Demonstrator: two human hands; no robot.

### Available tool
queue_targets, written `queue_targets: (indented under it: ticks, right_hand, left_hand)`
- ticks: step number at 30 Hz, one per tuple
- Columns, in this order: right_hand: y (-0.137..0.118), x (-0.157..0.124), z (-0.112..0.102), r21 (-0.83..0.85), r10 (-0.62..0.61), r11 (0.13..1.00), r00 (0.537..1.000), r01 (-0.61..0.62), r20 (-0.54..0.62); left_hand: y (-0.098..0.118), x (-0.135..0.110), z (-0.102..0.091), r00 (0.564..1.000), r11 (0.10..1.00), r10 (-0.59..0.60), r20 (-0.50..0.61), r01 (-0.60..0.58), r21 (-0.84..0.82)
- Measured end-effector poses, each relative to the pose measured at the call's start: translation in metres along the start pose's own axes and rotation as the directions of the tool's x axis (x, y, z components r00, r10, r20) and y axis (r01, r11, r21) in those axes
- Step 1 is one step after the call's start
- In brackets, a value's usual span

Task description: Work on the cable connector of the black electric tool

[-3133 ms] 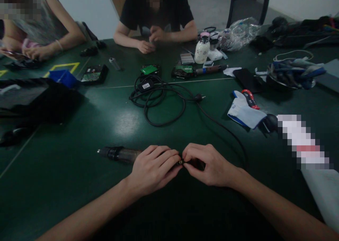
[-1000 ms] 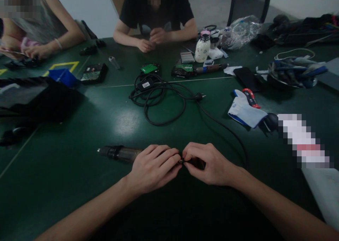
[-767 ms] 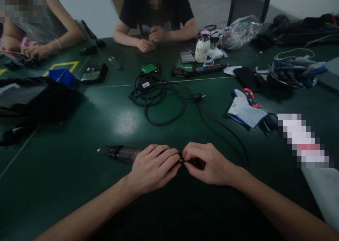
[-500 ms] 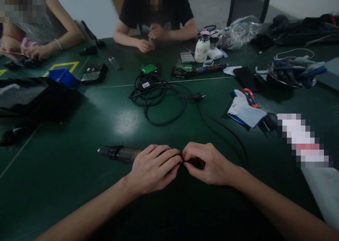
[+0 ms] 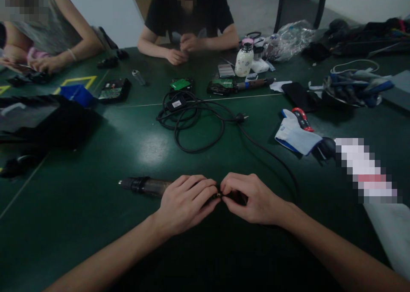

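Observation:
A dark electric screwdriver (image 5: 153, 187) lies level near the table's front, its bit end pointing left. My left hand (image 5: 188, 204) is wrapped over the rear of its body and hides that part. Just to the right, my right hand (image 5: 251, 198) pinches the dark end of a black power cord (image 5: 282, 155) between thumb and fingers. A small metallic bit (image 5: 219, 194) shows where the fingertips of both hands meet. Whether the cord's end is seated in the screwdriver I cannot tell, since my fingers cover the joint.
Ahead lie the cord's coils and plug (image 5: 241, 117). A glove (image 5: 296, 134) with a red-handled tool (image 5: 303, 119) lies to the right. Circuit-board units (image 5: 182, 84), another electric screwdriver (image 5: 256, 84) and a bottle (image 5: 244, 61) stand farther back. Two people sit across the table; a black bin (image 5: 38, 121) is left.
My left fingertips have shifted slightly, and the small metallic bit between my hands shows more clearly. Both hands keep nearly the same place, and the screwdriver has barely moved.

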State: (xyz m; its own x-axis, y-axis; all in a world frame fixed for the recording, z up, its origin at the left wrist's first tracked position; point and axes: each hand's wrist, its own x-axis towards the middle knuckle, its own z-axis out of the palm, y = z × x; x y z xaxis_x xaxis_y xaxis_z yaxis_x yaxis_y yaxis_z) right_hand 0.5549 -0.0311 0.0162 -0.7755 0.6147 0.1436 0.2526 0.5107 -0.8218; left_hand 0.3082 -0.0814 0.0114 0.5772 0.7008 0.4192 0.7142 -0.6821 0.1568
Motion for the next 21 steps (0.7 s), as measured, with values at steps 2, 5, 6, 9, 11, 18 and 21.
queue_targets:
  ticks: [2,5,6,9,11,18,21]
  right_hand:
    - [0.0002,0.0,0.0,0.003,0.002,1.0,1.0,-0.002,0.0]
    - [0.0004,-0.0001,0.0002,0.003,0.004,1.0,1.0,-0.004,0.001]
    - [0.0004,-0.0001,0.0003,0.001,0.005,1.0,1.0,-0.005,0.002]
    - [-0.0001,-0.0002,0.0003,-0.001,0.007,1.0,1.0,-0.007,0.005]
    - [-0.0005,-0.0003,0.0,0.001,0.01,1.0,1.0,-0.01,0.008]
    - [0.0002,-0.0007,0.0,0.001,0.024,1.0,1.0,-0.024,0.015]
    - [0.0005,-0.0006,0.0003,0.004,0.022,1.0,1.0,-0.022,0.016]
  left_hand:
    - [-0.0002,0.0001,-0.0008,1.0,1.0,-0.002,0.015,0.002,-0.013]
    - [-0.0003,0.0004,-0.0015,0.999,0.998,0.012,0.031,-0.01,-0.058]
    - [-0.0002,0.0006,-0.0013,0.999,0.998,0.012,0.03,-0.01,-0.063]
    - [0.0005,0.001,0.0006,1.0,0.999,-0.014,0.016,0.015,-0.052]
    - [0.0011,0.0012,0.0019,0.999,0.998,-0.042,0.011,0.042,-0.046]
    - [0.0021,0.0017,-0.0018,0.999,0.995,-0.027,0.028,0.029,-0.094]
    - [0.0024,0.0021,-0.0028,0.999,0.994,-0.01,0.037,0.014,-0.107]
